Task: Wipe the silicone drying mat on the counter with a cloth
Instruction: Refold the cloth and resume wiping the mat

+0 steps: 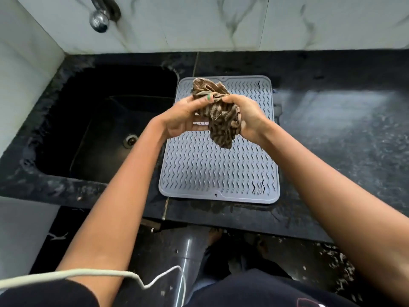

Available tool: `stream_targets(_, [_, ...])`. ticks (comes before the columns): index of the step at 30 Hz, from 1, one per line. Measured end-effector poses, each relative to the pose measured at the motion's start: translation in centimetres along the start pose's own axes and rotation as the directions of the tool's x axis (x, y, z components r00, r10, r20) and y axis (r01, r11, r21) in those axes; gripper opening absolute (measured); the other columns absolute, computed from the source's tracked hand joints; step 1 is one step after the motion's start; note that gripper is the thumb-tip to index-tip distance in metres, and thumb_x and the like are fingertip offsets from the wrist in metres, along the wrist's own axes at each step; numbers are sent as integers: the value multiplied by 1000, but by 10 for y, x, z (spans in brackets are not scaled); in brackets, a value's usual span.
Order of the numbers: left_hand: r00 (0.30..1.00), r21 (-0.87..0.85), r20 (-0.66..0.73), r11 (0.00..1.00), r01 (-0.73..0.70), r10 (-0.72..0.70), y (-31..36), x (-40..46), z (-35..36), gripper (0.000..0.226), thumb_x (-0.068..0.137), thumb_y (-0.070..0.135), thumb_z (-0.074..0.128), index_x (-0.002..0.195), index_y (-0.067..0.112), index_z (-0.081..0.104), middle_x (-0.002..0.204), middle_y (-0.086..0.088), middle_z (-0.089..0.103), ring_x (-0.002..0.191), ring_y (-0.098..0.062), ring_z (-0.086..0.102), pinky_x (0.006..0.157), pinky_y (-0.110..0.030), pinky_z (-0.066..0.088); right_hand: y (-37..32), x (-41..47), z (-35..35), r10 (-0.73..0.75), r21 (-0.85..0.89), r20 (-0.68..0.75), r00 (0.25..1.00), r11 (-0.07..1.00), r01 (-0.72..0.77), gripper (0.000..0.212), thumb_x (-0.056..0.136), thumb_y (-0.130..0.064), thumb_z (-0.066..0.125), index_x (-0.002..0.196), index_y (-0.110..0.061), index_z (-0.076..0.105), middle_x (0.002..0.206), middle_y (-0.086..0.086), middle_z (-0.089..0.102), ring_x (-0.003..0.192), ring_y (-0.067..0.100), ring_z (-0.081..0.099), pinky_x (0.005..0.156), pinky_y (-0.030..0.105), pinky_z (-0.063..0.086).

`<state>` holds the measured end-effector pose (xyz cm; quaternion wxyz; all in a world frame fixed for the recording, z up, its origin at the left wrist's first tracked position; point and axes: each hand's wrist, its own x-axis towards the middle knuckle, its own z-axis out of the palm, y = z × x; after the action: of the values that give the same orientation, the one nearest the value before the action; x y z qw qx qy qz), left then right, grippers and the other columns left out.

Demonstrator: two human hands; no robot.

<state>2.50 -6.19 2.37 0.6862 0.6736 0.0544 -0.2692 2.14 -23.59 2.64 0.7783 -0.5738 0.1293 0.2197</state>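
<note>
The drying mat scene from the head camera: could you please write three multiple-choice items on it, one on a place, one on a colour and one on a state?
1. Where does the drying mat lie relative to the sink?
A. Inside the sink
B. On the counter, to the right of the sink
C. On the floor

2. What colour is the mat?
A. Grey
B. Red
C. Yellow

3. What is the state of the cloth?
A. Spread flat on the mat
B. Hanging from the tap
C. Bunched up, held by both hands above the mat

Answers:
1. B: the mat rests on the black counter, its left edge beside the sink's rim.
2. A: its wavy-ribbed surface is plain grey.
3. C: the left hand and right hand each have a grip on the crumpled striped cloth, which is lifted off the mat.
</note>
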Motion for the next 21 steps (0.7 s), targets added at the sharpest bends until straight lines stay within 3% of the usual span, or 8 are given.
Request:
stream_targets(2, [989,62,-144,998,-18,27,0,3,2,21,92,30,61,111,20,61,99,2,72,91,-14,69,76,-33,58,0,1,-1,-68,-84,-49,996,994,64,29,89,-15,58,116,-7,51,101,7,63,88,17,63,69,26,54])
stream_targets(5, [955,131,-285,990,-42,78,2,4,6,10,86,31,67,95,28,65,90,8,73,85,-8,68,72,-28,55,0,-1,-1,-201,-276,-90,975,946,170,24,88,-12,60,110,-7,54,87,-1,59,72,4,57,44,8,43])
stream_targets(8, [925,104,-366,992,-72,105,2,6,9,5,88,27,62,92,28,64,90,7,70,87,-9,64,72,-29,52,-2,1,-2,-260,-317,-104,960,923,216,28,84,-14,63,110,-13,51,93,0,58,75,3,55,49,11,40])
stream_targets(14, [963,-273,-269,956,-106,30,5,0,4,23,91,12,39,91,13,62,83,-2,64,78,-14,58,73,-30,51,-14,5,-5,-212,-357,-44,976,916,182,28,86,-11,54,114,-14,56,100,-1,60,79,2,53,62,19,35])
stream_targets(16, [967,-309,-251,944,-120,41,7,-3,3,26,90,9,36,91,11,61,83,-4,64,77,-15,58,73,-30,51,-16,8,-7,-223,-415,31,974,884,215,38,82,-11,57,120,-18,55,117,2,56,102,10,52,80,21,41])
stream_targets(18, [970,-303,-240,946,-119,45,8,-5,2,28,89,7,34,92,10,61,85,-5,64,79,-16,58,75,-31,51,-20,8,-8,-218,-515,95,971,824,235,49,79,-17,63,125,-29,51,137,4,41,122,18,38,99,31,33])
stream_targets(20, [971,-287,-236,950,-118,49,8,-8,2,32,89,8,32,92,10,63,85,-5,66,79,-17,59,77,-32,52,-25,7,-7,-164,-534,211,964,807,254,43,80,-22,68,121,-25,55,128,6,49,111,15,48,90,28,37])
stream_targets(21, [972,-289,-228,949,-128,61,8,-9,1,35,89,10,31,92,11,65,86,-5,67,80,-17,60,77,-32,52,-29,7,-6,-140,-537,263,955,801,265,32,81,-22,69,111,-19,60,110,6,60,93,11,57,78,25,42])
